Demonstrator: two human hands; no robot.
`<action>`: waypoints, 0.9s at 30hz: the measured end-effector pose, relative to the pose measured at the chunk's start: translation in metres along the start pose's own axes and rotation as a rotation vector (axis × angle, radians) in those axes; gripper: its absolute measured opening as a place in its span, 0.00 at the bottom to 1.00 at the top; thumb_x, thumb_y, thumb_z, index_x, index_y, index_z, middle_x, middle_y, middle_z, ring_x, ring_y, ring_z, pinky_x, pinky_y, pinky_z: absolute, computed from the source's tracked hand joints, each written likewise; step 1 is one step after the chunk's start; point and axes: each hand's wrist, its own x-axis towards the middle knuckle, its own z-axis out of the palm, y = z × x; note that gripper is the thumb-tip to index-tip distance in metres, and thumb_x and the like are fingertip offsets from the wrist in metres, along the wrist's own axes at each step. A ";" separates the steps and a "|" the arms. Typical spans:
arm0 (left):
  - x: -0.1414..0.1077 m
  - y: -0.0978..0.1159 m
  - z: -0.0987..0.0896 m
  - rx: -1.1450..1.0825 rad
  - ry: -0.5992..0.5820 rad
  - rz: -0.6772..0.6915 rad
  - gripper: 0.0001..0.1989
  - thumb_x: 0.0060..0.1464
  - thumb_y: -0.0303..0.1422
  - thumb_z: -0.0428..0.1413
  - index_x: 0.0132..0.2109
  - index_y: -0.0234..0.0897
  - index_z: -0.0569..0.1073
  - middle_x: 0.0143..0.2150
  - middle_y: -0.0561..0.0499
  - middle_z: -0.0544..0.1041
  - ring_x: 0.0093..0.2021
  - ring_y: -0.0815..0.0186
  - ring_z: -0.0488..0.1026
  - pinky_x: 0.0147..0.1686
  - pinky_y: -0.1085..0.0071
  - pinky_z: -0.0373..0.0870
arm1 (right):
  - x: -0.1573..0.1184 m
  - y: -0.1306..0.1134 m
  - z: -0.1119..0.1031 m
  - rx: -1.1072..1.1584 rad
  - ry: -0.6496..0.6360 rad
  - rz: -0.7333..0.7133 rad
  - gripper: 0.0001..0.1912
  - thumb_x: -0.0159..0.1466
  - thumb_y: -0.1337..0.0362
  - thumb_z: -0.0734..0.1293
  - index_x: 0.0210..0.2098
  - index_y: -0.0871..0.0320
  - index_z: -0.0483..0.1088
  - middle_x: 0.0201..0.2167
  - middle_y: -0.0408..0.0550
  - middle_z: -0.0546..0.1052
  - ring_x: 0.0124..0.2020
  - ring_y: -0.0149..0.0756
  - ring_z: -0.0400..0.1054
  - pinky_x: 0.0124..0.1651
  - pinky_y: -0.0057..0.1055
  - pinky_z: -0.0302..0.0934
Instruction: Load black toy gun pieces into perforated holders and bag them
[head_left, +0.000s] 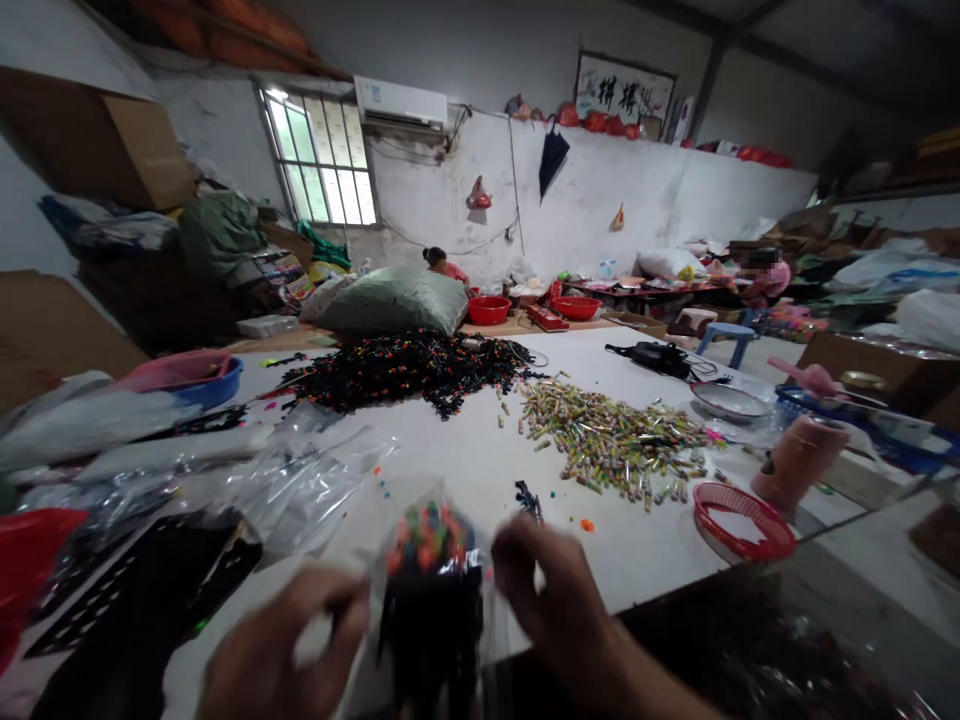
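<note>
Tabletop (600,530): smooth, matt white finish. On it: clear plastic bag (360,530), thin, glossy; red plastic basket (739,505), moulded mesh.

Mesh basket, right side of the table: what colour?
The basket is red, clearest in the head view.

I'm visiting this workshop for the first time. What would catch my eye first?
A big heap of black strands dotted with coloured beads sprawls across the middle of the white table, with a spread of small gold-green cylinders to its right. In the foreground, the left hand and right hand hold a clear plastic bag of similar beaded strands.
</note>
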 end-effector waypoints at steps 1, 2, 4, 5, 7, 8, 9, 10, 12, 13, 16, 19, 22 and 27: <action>0.014 0.011 -0.001 0.008 0.043 0.049 0.09 0.52 0.37 0.54 0.37 0.36 0.71 0.36 0.52 0.73 0.35 0.69 0.70 0.38 0.67 0.69 | 0.016 -0.007 0.001 -0.068 -0.034 -0.059 0.11 0.56 0.65 0.56 0.24 0.54 0.69 0.18 0.41 0.65 0.19 0.29 0.56 0.24 0.27 0.51; 0.030 0.022 -0.001 0.013 0.105 0.114 0.07 0.50 0.35 0.55 0.34 0.36 0.71 0.31 0.55 0.72 0.31 0.71 0.69 0.36 0.70 0.69 | 0.038 -0.011 -0.002 -0.140 -0.026 -0.121 0.10 0.55 0.67 0.56 0.25 0.56 0.68 0.18 0.40 0.64 0.20 0.27 0.56 0.26 0.26 0.51; 0.071 0.048 0.001 0.017 0.229 0.258 0.05 0.48 0.32 0.53 0.31 0.35 0.71 0.26 0.58 0.70 0.27 0.74 0.68 0.33 0.76 0.67 | 0.092 -0.013 -0.012 -0.186 0.034 -0.196 0.09 0.53 0.69 0.57 0.27 0.59 0.67 0.19 0.39 0.65 0.22 0.26 0.57 0.28 0.24 0.51; 0.094 0.060 0.003 0.012 0.289 0.322 0.06 0.49 0.31 0.51 0.31 0.34 0.70 0.25 0.59 0.69 0.26 0.75 0.67 0.31 0.78 0.65 | 0.120 -0.011 -0.017 -0.207 0.072 -0.228 0.08 0.52 0.70 0.58 0.28 0.60 0.68 0.20 0.39 0.66 0.22 0.26 0.57 0.29 0.24 0.51; 0.138 0.080 0.009 0.030 0.287 0.370 0.11 0.51 0.33 0.46 0.34 0.32 0.71 0.28 0.58 0.69 0.29 0.76 0.69 0.31 0.79 0.65 | 0.172 -0.005 -0.020 -0.247 0.090 -0.248 0.08 0.51 0.71 0.59 0.29 0.62 0.68 0.20 0.40 0.66 0.23 0.26 0.57 0.29 0.24 0.50; 0.158 0.088 0.013 0.035 0.309 0.376 0.12 0.51 0.32 0.46 0.31 0.32 0.71 0.26 0.58 0.68 0.28 0.76 0.69 0.30 0.78 0.64 | 0.194 -0.002 -0.020 -0.263 0.069 -0.235 0.08 0.51 0.72 0.59 0.28 0.63 0.69 0.20 0.40 0.66 0.23 0.26 0.57 0.29 0.24 0.50; 0.176 0.095 0.017 0.041 0.308 0.384 0.11 0.51 0.31 0.46 0.29 0.32 0.71 0.24 0.58 0.68 0.27 0.75 0.69 0.29 0.78 0.64 | 0.211 0.002 -0.018 -0.284 0.053 -0.212 0.09 0.51 0.73 0.59 0.29 0.65 0.70 0.21 0.40 0.66 0.24 0.26 0.57 0.29 0.24 0.50; 0.189 0.100 0.021 0.045 0.314 0.390 0.10 0.50 0.30 0.47 0.28 0.32 0.71 0.23 0.58 0.68 0.26 0.74 0.70 0.28 0.77 0.64 | 0.225 0.005 -0.017 -0.305 0.050 -0.184 0.09 0.51 0.73 0.60 0.30 0.66 0.70 0.21 0.41 0.67 0.24 0.27 0.57 0.30 0.24 0.50; 0.203 0.106 0.027 0.043 0.326 0.411 0.09 0.50 0.29 0.48 0.26 0.33 0.70 0.22 0.57 0.68 0.25 0.73 0.70 0.27 0.76 0.64 | 0.239 0.010 -0.017 -0.341 0.107 -0.153 0.11 0.51 0.74 0.60 0.33 0.67 0.71 0.22 0.42 0.69 0.25 0.27 0.59 0.30 0.25 0.50; 0.203 0.107 0.029 0.041 0.336 0.432 0.08 0.50 0.29 0.49 0.27 0.33 0.70 0.23 0.57 0.69 0.26 0.72 0.70 0.27 0.75 0.65 | 0.239 0.012 -0.019 -0.357 0.153 -0.158 0.13 0.52 0.74 0.59 0.35 0.67 0.71 0.23 0.43 0.69 0.25 0.28 0.60 0.31 0.25 0.51; 0.175 0.097 0.033 0.039 0.355 0.526 0.06 0.50 0.29 0.50 0.29 0.33 0.71 0.25 0.57 0.71 0.28 0.72 0.71 0.31 0.75 0.66 | 0.213 0.018 -0.025 -0.385 0.219 -0.234 0.13 0.55 0.73 0.59 0.38 0.63 0.71 0.24 0.43 0.71 0.26 0.29 0.62 0.30 0.24 0.51; 0.122 0.065 0.043 0.060 0.294 0.637 0.05 0.49 0.29 0.53 0.28 0.34 0.71 0.24 0.57 0.72 0.25 0.75 0.69 0.29 0.78 0.66 | 0.154 0.034 -0.028 -0.381 0.136 -0.244 0.10 0.59 0.70 0.59 0.35 0.59 0.71 0.24 0.42 0.72 0.25 0.29 0.64 0.29 0.24 0.52; 0.066 0.018 0.062 0.083 0.216 0.758 0.04 0.50 0.28 0.53 0.34 0.35 0.72 0.23 0.58 0.73 0.21 0.76 0.69 0.25 0.81 0.65 | 0.077 0.060 -0.025 -0.335 0.029 -0.154 0.10 0.60 0.70 0.58 0.32 0.58 0.71 0.25 0.44 0.74 0.25 0.28 0.66 0.30 0.23 0.55; -0.001 -0.054 0.097 0.016 -0.047 0.850 0.10 0.54 0.31 0.51 0.43 0.42 0.73 0.31 0.54 0.79 0.29 0.71 0.76 0.30 0.80 0.70 | -0.023 0.108 -0.030 -0.162 -0.212 0.098 0.12 0.57 0.71 0.63 0.40 0.58 0.70 0.30 0.43 0.75 0.24 0.25 0.67 0.29 0.21 0.59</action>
